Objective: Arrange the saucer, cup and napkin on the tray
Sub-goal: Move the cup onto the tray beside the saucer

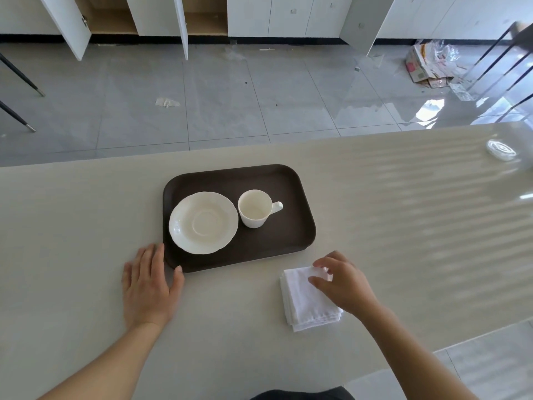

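Observation:
A dark brown tray [291, 180] lies on the pale table. On its left part rests a white scalloped saucer [203, 223]. To the saucer's right, a white cup [253, 209] stands upright on the tray floor, handle pointing right. A folded stack of white napkins [305, 301] lies on the table in front of the tray's right corner. My left hand [147, 287] rests flat beside the tray's near left corner, thumb touching the rim. My right hand [339, 281] is over the napkins' far right corner, its thumb and fingers pinching the top layer there.
A clear glass dish [501, 150] sits near the table's far right edge. The table's [403, 197] far edge runs just behind the tray, with grey floor tiles, open cabinets and some litter beyond. A chair's legs stand at the far right.

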